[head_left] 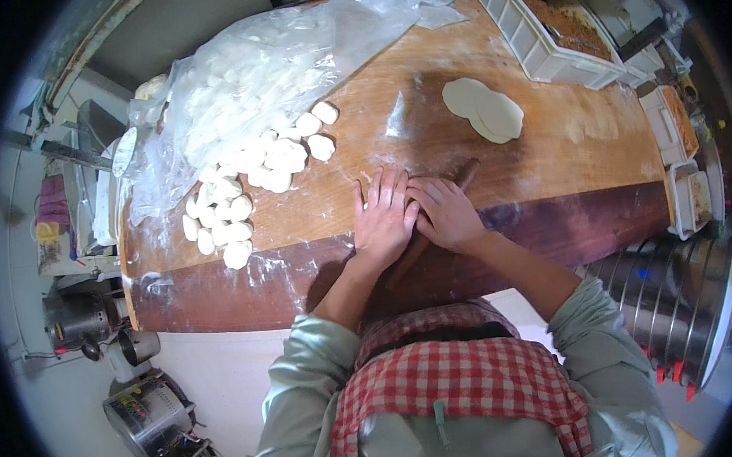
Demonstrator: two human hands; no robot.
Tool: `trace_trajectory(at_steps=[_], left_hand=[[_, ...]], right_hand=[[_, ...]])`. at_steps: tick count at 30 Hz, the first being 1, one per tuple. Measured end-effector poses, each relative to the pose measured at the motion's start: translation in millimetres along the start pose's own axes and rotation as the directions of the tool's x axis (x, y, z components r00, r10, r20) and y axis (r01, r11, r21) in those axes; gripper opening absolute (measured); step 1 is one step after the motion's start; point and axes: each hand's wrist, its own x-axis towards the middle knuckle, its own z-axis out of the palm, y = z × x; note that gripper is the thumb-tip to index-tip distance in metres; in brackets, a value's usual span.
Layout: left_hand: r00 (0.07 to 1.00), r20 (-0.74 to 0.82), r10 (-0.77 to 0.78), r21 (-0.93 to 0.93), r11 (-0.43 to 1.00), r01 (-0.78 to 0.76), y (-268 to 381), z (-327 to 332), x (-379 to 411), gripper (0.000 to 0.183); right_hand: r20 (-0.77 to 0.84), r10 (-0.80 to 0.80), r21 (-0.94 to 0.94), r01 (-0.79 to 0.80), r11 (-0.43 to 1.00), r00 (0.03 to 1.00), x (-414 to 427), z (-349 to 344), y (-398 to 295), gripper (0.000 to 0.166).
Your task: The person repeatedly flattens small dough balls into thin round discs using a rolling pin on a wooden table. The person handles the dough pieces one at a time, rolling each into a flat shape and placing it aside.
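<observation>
My left hand (382,212) lies palm down on the wooden board, its fingers stretched forward and a little apart. What is under its palm is hidden. Beside it, my right hand (447,213) is curled over a slim wooden rolling pin (409,260), and the fingertips of both hands nearly meet. The pin slants from near my apron up to the far right, its middle covered by my hands. Left of my hands is a cluster of white dough pieces (284,155). A few thin round dough wrappers (498,115) overlap beyond my right hand.
Clear plastic sheeting (258,66) covers more dough at the back left. A white plastic crate (556,57) of brown crumbly filling stands at the far right, with smaller white tubs (677,122) along the right edge. Flour streaks the wooden worktable (586,161). Stacked metal drums (668,299) stand below right.
</observation>
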Motion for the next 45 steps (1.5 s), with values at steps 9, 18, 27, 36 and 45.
trace_trajectory(at_steps=[9,18,27,36,45], left_hand=[[0.968,0.12,-0.22,-0.466,0.848,0.25,-33,-60,-27,0.026],[0.998,0.009,-0.06,-0.304,0.951,0.06,-36,-62,-72,0.035],[0.929,0.111,-0.352,-0.192,0.91,0.368,-35,-63,-48,0.034],[0.969,-0.206,0.138,-0.086,0.984,-0.159,-67,4,20,0.064],[0.919,-0.039,0.392,0.239,0.897,-0.373,-8,61,146,0.057]], right_hand=[[0.103,-0.035,-0.009,0.036,0.999,0.994,105,35,-1,0.047],[0.092,0.093,-0.014,-0.092,0.996,0.991,-51,-14,-9,0.029],[-0.039,0.033,0.039,-0.031,0.999,0.999,-24,3,-21,0.021],[-0.077,0.078,0.061,-0.073,0.995,0.994,-41,-6,-16,0.025],[-0.082,0.102,0.05,-0.098,0.994,0.991,-36,-9,-13,0.027]])
